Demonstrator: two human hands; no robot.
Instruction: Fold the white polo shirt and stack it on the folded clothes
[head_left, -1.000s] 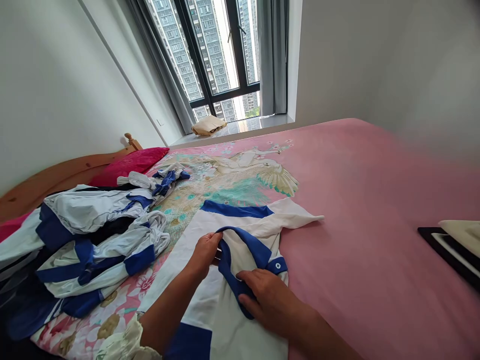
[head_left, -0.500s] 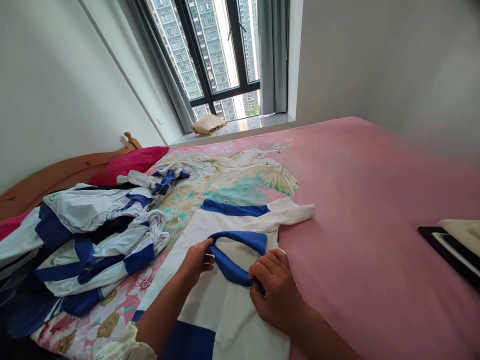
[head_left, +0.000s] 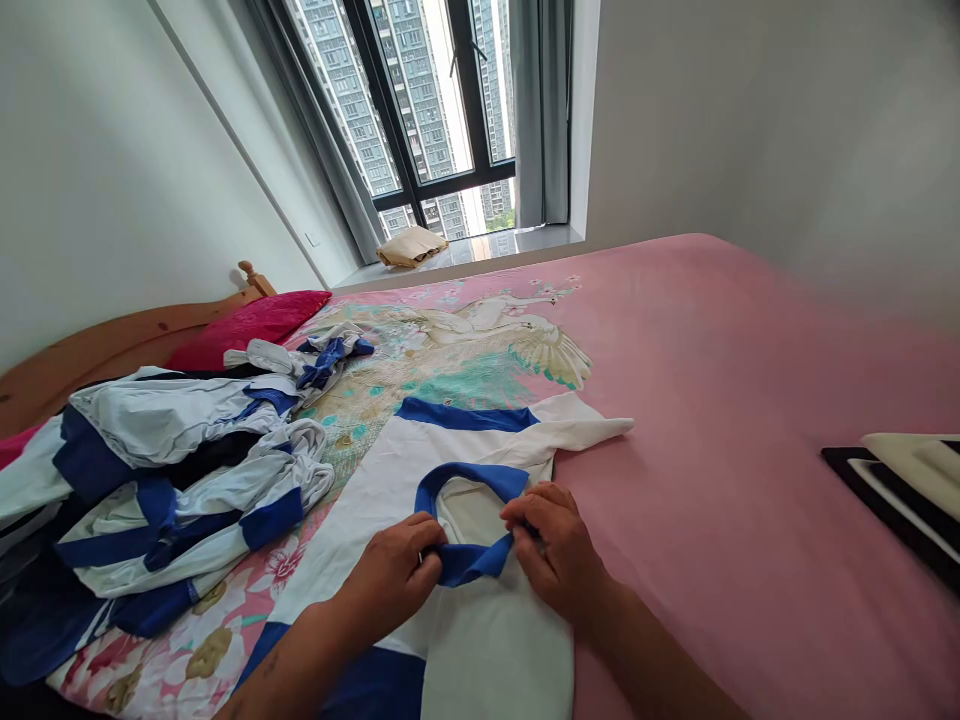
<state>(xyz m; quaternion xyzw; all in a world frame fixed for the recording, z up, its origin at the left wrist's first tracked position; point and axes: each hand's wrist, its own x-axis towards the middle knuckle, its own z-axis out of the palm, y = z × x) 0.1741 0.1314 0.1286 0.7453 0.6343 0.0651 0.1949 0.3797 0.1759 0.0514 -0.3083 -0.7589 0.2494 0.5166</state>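
A white and blue shirt (head_left: 360,510) lies spread on the bed, one white sleeve pointing right. Its blue collar (head_left: 469,472) forms an open loop near the middle. My left hand (head_left: 397,565) pinches the collar's near left edge between thumb and fingers. On the collar's right side, my right hand (head_left: 555,545) has its fingers closed on the blue band. Between both hands the near part of the collar is bent and slightly raised.
Left of the shirt lies a crumpled pile of white and blue clothes (head_left: 180,420). A folded stack of clothes (head_left: 900,490) sits at the right edge. Behind are a red pillow (head_left: 251,325), a wooden headboard (head_left: 112,335) and a beige folded cloth (head_left: 411,246) on the windowsill.
My left hand has moved nearer and right, from the collar's left end to its front edge. My right hand has shifted slightly up along the collar, whose loop has changed shape.
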